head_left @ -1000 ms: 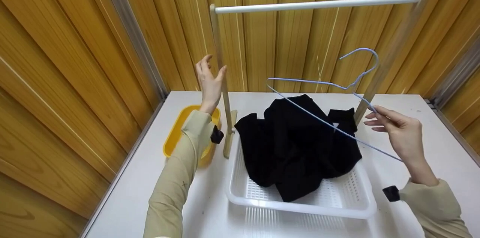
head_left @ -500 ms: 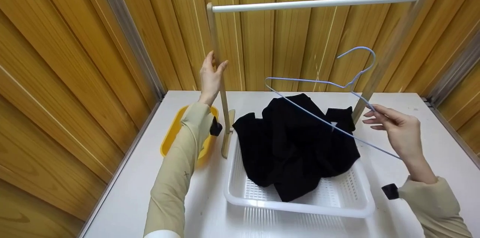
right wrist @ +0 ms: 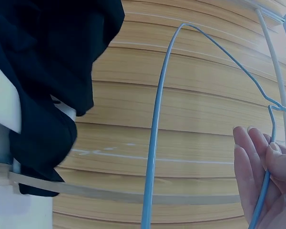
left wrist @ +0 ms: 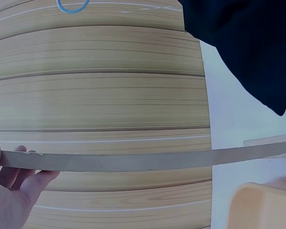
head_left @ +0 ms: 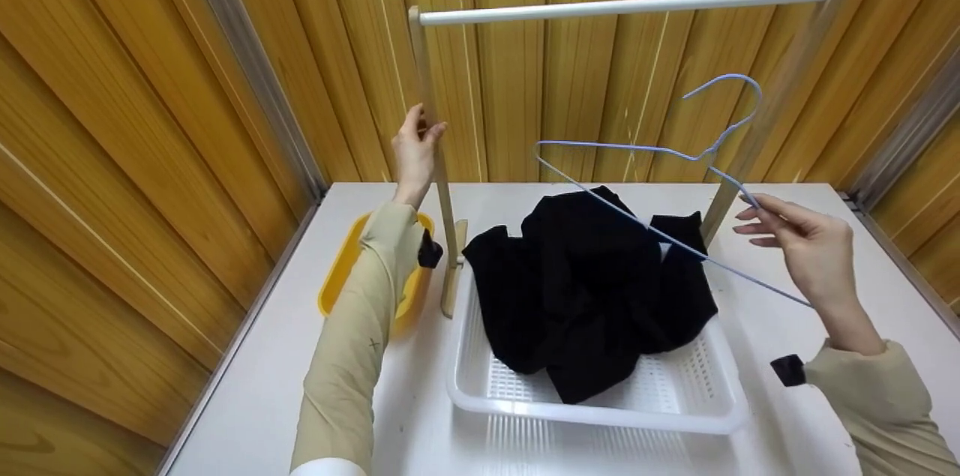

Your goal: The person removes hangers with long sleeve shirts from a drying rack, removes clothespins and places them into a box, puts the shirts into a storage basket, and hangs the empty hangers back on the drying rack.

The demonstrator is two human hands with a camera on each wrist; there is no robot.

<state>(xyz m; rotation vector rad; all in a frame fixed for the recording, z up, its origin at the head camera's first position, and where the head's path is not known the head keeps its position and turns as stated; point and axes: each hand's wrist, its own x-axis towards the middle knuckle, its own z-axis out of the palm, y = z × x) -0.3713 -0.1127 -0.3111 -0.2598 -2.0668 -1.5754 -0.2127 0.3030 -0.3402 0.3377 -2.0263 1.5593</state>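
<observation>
My left hand (head_left: 415, 157) grips the left wooden post (head_left: 444, 195) of a clothes rack about halfway up. In the left wrist view, the fingers and thumb come round the post (left wrist: 133, 162) from both sides. Out to the right, my right hand (head_left: 819, 255) pinches one shoulder of a blue wire hanger (head_left: 600, 145) between thumb and fingers. The hanger hangs in the air, hook upward, in front of the rack's right post. Below it a black garment (head_left: 592, 288) lies bunched in a white perforated basket (head_left: 600, 416), draping over its rear rim.
The rack's white crossbar (head_left: 622, 7) runs across the top, with nothing hung on it. A yellow bin (head_left: 341, 273) stands left of the rack's foot, partly behind my left forearm. Wood-patterned walls (head_left: 510, 101) enclose the white table (head_left: 412, 401) at back and sides.
My left hand has moved from beside the left post to grip it. My right hand has raised the hanger slightly.
</observation>
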